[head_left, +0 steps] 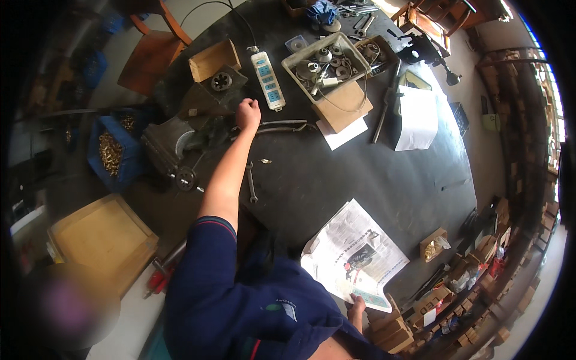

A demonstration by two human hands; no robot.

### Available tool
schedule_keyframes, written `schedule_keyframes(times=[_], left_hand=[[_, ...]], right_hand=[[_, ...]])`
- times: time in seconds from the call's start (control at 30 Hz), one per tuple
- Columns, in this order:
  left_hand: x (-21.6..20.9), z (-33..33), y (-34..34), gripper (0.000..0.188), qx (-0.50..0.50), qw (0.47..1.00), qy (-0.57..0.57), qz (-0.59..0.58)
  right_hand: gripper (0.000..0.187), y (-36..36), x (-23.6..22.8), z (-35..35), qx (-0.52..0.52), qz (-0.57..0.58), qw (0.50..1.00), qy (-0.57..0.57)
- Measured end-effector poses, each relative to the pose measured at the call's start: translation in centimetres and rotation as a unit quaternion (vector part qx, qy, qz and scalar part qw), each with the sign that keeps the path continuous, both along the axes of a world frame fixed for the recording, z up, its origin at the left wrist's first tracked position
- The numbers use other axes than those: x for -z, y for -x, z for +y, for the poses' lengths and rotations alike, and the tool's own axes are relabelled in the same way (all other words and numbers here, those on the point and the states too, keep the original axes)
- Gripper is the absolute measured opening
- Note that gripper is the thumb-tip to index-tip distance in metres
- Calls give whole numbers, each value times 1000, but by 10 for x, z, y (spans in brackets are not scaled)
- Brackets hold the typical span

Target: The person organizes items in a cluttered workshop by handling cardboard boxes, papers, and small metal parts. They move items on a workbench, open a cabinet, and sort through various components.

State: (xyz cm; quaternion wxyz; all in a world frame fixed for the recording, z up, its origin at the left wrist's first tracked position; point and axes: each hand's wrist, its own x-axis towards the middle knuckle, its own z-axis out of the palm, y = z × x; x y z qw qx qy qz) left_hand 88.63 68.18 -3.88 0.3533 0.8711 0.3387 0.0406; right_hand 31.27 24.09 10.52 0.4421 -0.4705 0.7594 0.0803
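My left hand [248, 114] is stretched out over the dark table, its fingers closed; what they hold, if anything, is hidden. Just beside it lies a long-handled tool [282, 126], and a white power strip [266, 81] with blue sockets is a little farther off. Nearer to me, a metal wrench [252, 183] rests by my forearm, next to a small brass-coloured piece [265, 161]. Low on the right, my right hand [357, 305] grips a folded newspaper [366, 240] by its lower edge. The paper covers the table's near edge.
A grey bin [294, 60] of metal parts stands at the back, with a cardboard piece [343, 107] against it. On the left are a bench vise [168, 141], a blue bin [108, 150] of brass fittings and a wooden tray [102, 237]. Shelves of boxes line the right.
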Motion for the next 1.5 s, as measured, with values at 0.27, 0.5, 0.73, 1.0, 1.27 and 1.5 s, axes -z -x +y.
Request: schedule_keyframes(times=[0.27, 0.5, 0.73, 1.0, 1.27, 1.5], left_hand=[[5, -7, -51, 30, -54, 988, -70, 126], [2, -8, -51, 24, -12, 983, -90, 160], [-12, -9, -43, 22, -12, 973, -87, 211], [-16, -3, -24, 24, 3, 974, -93, 206], [-81, -52, 63, 16, 3, 839, 545, 5], [-174, -113, 133, 15, 145, 670, 725, 71]], right_hand=[[27, -48, -6, 15, -33, 20, 999, -7], [25, -69, -8, 9, -58, 25, 998, -20], [24, -82, -19, 15, -107, -6, 994, -5], [25, -48, 4, 12, -36, -31, 999, 8], [24, -34, 9, 15, 6, -31, 999, -33], [21, -22, 14, 11, 9, -67, 997, -36]])
